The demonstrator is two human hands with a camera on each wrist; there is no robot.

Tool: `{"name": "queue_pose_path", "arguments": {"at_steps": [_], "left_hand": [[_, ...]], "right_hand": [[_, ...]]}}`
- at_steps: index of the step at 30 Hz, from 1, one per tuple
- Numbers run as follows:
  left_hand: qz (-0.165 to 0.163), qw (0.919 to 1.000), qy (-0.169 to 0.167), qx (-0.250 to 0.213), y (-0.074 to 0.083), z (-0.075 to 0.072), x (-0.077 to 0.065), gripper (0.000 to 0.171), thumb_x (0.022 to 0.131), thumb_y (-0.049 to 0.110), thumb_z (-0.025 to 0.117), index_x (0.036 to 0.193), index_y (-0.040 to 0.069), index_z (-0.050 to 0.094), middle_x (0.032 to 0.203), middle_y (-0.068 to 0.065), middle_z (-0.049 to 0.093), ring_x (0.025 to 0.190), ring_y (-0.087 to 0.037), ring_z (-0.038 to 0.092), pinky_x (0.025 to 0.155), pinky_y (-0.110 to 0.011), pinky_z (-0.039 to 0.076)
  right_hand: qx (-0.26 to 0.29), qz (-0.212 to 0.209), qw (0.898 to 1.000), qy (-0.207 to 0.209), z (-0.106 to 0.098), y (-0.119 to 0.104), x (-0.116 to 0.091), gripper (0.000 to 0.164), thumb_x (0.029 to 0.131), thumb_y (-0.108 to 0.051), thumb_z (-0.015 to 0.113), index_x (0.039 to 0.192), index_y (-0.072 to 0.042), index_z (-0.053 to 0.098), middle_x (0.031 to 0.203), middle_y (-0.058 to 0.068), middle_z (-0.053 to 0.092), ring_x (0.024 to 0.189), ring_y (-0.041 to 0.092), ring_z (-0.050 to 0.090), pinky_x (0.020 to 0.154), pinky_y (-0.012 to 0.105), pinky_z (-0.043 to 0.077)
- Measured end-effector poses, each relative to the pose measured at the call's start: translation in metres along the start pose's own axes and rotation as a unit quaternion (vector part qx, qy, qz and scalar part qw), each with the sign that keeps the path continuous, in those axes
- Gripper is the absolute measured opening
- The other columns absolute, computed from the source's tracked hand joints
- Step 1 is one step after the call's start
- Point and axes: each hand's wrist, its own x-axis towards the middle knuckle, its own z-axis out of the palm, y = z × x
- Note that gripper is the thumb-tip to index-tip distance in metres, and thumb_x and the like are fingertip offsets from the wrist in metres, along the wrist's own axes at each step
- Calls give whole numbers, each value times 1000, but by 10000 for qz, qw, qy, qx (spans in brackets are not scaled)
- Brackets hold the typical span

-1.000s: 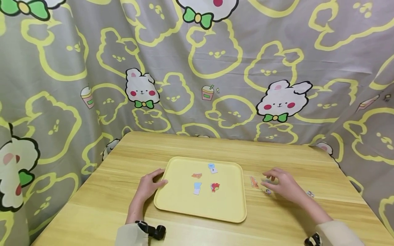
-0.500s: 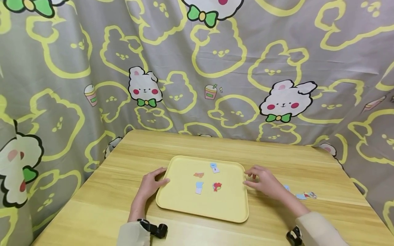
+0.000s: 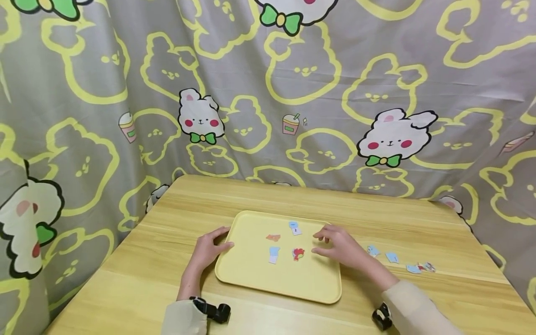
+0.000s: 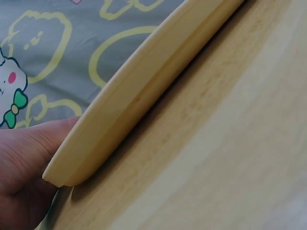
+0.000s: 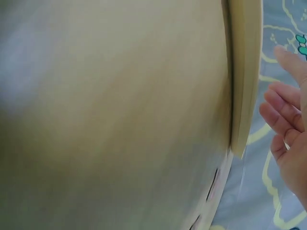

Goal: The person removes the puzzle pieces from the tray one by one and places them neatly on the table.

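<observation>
A yellow tray (image 3: 251,279) lies on the wooden table with several small printed paper cutouts on it. My left hand (image 3: 210,250) grips its left edge, thumb over the rim; the left wrist view shows that hand (image 4: 29,167) against the tray wall (image 4: 120,100). Over the tray's right side hovers my right hand (image 3: 341,246), thumb and fingers apart. Nothing shows between its fingers in the right wrist view. Nearest to it are a red cutout (image 3: 298,254) and a blue-and-white cutout (image 3: 295,228). Further left lie an orange cutout (image 3: 273,237) and another blue-and-white piece (image 3: 273,255).
Right of the tray, more cutouts lie on the table (image 3: 439,232): a light blue piece (image 3: 372,251), a blue one (image 3: 392,257) and a small group (image 3: 418,268) further right. A patterned curtain (image 3: 251,79) hangs behind the table.
My right hand has moved left from beside the cutouts on the table, past the tray's right rim, to over the tray. My left hand stays at the tray's left edge.
</observation>
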Motion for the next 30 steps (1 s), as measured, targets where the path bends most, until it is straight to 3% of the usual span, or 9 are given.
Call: {"name": "queue_pose_path", "arguments": {"at_steps": [6, 13, 21, 30], "left_hand": [[39, 10000, 51, 40, 2, 0, -1, 51, 86, 21, 75, 133, 8, 62, 140, -21, 56, 134, -40, 49, 113, -54, 39], [20, 10000, 53, 0, 4, 0, -1, 50, 86, 20, 75, 132, 7, 62, 139, -21, 57, 133, -40, 50, 113, -53, 40], [-100, 9999, -12, -125, 0, 0, 1, 51, 86, 21, 75, 134, 11, 62, 143, -19, 54, 137, -39, 46, 116, -54, 36], [-122, 9998, -38, -144, 0, -1, 1, 51, 86, 21, 75, 134, 11, 61, 143, -18, 54, 137, -39, 45, 116, -54, 35]], "right_hand": [[-126, -337, 9992, -156, 10, -10, 11, 35, 81, -29, 80, 103, -3, 73, 92, 3, 69, 80, 13, 62, 69, 21, 54], [-347, -543, 9969, -443, 18, -18, 19, 34, 79, -31, 81, 100, -5, 74, 87, 0, 64, 73, 8, 52, 64, 18, 47], [-508, -816, 9931, -674, 24, -20, 22, 25, 80, -29, 80, 94, -9, 75, 88, -3, 65, 76, 5, 56, 70, 18, 53], [-491, -1063, 9910, -647, 25, -26, 26, 16, 82, -23, 79, 88, -9, 74, 83, -2, 63, 74, 3, 52, 68, 16, 52]]}}
